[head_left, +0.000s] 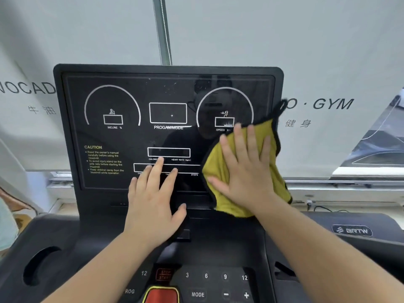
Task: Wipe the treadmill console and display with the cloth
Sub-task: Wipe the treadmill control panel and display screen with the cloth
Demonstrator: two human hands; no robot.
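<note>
A person's right hand [244, 165], fingers straight and spread, presses a yellow cloth [220, 171] with black trim flat against the right side of a treadmill's black display [122, 136] — just below the speed dial, right of centre in the frame. The left hand [153, 197], fingers likewise straight, rests bare on the display's lower middle. The console [218, 278], with its numbered keys and red stop button [162, 295], fills the bottom of the frame — a white gym banner [328, 62] hangs behind
</note>
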